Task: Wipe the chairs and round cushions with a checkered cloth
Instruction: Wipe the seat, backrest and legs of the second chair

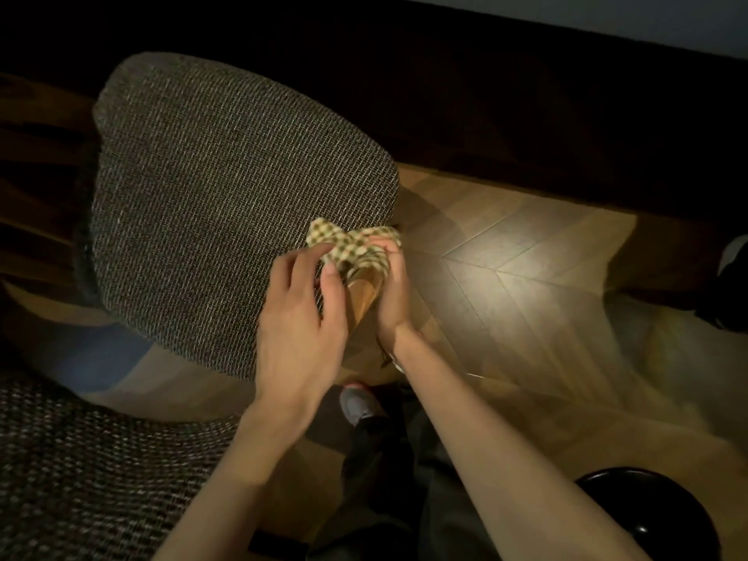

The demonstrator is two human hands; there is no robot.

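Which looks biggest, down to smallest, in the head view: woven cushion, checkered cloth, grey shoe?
Largest: woven cushion, by far.
Then: checkered cloth.
Smallest: grey shoe.
Cloth is bunched, shoe partly hidden: last two unsure.

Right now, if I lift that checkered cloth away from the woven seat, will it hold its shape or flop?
Probably flop: the checkered cloth is crumpled into soft folds between the left hand and right hand. Likely light: it looks thin and bunches small. It may drag on the woven seat, whose weave looks coarse.
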